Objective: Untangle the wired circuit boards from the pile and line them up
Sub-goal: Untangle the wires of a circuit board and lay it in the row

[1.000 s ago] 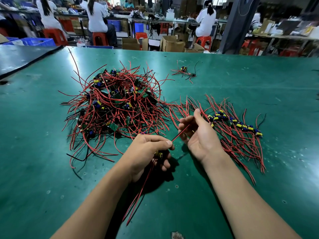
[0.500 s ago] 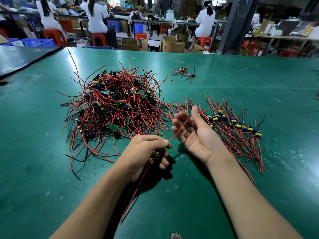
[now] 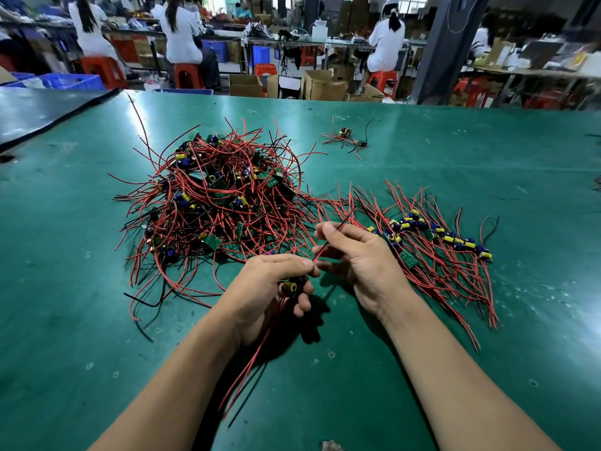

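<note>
The left hand (image 3: pixel 270 288) curls around a small board (image 3: pixel 298 283) with a round yellow capacitor (image 3: pixel 288 287), just above the scuffed green mat (image 3: pixel 97 320); its thin red and black leads (image 3: pixel 247 372) trail toward the viewer. The right hand (image 3: pixel 364 265) pinches one glossy red wire (image 3: pixel 336 231) slanting up and rightward. The tangled pile (image 3: pixel 218 203) lies behind-left, the lined-up row (image 3: pixel 442 237) right. Board print is unreadably small.

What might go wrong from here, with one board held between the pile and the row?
The red wire pinched by the right hand ends close to strands spilling from the pile; it may snag there. Placing the board gripped by the left hand could drag its trailing leads across the lined-up row and disturb it.
</note>
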Demonstrator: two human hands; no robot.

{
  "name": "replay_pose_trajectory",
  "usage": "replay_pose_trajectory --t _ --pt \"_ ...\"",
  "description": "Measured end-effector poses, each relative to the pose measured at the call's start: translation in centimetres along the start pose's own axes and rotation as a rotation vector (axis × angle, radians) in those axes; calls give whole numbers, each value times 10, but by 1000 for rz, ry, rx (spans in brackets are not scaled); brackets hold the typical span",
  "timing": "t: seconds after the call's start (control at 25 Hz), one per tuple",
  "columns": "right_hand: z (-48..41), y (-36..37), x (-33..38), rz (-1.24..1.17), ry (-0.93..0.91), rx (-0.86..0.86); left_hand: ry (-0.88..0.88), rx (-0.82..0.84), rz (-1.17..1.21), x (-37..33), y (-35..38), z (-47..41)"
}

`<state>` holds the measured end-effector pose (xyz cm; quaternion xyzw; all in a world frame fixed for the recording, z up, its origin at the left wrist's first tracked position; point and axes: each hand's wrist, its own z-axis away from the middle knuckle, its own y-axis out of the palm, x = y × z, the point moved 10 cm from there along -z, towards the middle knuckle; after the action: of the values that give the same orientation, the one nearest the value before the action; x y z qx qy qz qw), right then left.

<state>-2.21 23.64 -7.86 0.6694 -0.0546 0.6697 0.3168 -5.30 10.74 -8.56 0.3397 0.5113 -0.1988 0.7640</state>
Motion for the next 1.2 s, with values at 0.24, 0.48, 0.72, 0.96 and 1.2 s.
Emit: replay_pose_trajectory --t 0.24,0.48,0.72,0.96,1.2 --pt "0 -29 15 -18 -115 -265 -14 54 -61 2 5 2" --pt "3 -29 11 -3 -35 -246 11 -27 -4 -2 2 0" --pt "8 -9 15 81 -83 -148 -36 -27 109 1 1 -5" --pt "23 7 37 578 -384 -104 -6 -1 154 -2 2 -11" --pt "30 27 35 924 -560 -53 64 5 195 -10 -3 -12"
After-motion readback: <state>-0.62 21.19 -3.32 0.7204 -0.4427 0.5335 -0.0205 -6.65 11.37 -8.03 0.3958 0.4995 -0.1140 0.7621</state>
